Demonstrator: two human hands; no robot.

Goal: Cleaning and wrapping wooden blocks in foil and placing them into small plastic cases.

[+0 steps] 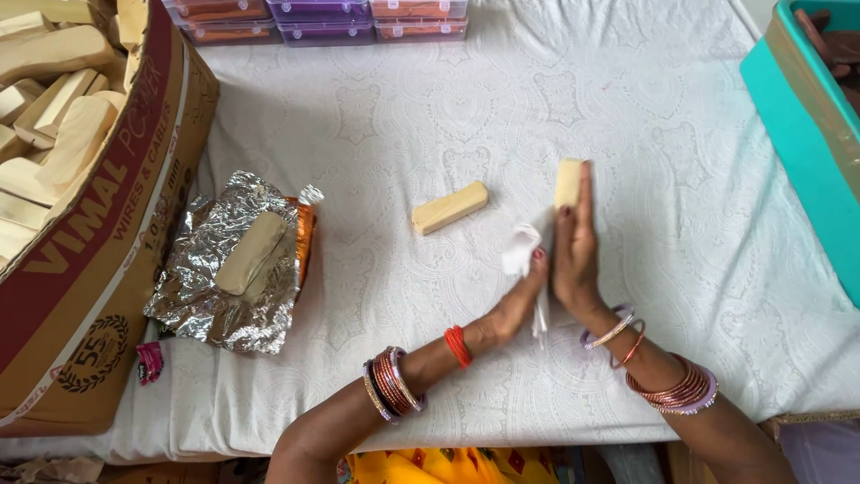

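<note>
My right hand (575, 251) holds a pale cream bar (568, 182) upright, its top sticking out above my fingers. My left hand (522, 300) presses against it from the left and grips a crumpled white cloth (522, 251), part of which hangs below my palms. A second cream bar (450, 208) lies loose on the white patterned tablecloth (376, 125), just left of my hands. Farther left, a third bar (250, 252) rests on an unfolded sheet of silver foil (202, 296).
A large brown cardboard box (85, 269) full of several cream bars stands at the left edge. Stacked clear-lidded containers (322, 20) line the far side. A teal bin (802, 125) sits at the right. A small dark wrapper (149, 362) lies near the box.
</note>
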